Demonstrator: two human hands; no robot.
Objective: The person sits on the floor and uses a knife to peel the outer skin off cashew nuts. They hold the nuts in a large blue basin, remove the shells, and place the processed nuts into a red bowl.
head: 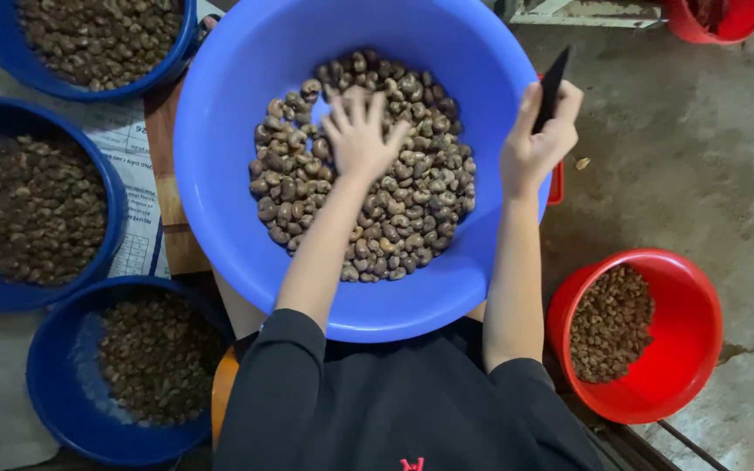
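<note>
A large light-blue basin [229,174] sits in front of me, holding a heap of brown nuts in their shells [412,218]. My left hand [358,133] lies palm down on the heap, fingers spread over the nuts. My right hand [536,144] is at the basin's right rim, closed around a small dark blade-like tool [552,87] that points up and away. My black sleeves show at the bottom of the view.
Three dark-blue basins of nuts stand at the left: top [10,52], middle [106,201] and lower [54,384]. A red bucket [691,349] with nuts sits at the lower right, another red container [735,22] at the top right. Concrete floor lies to the right.
</note>
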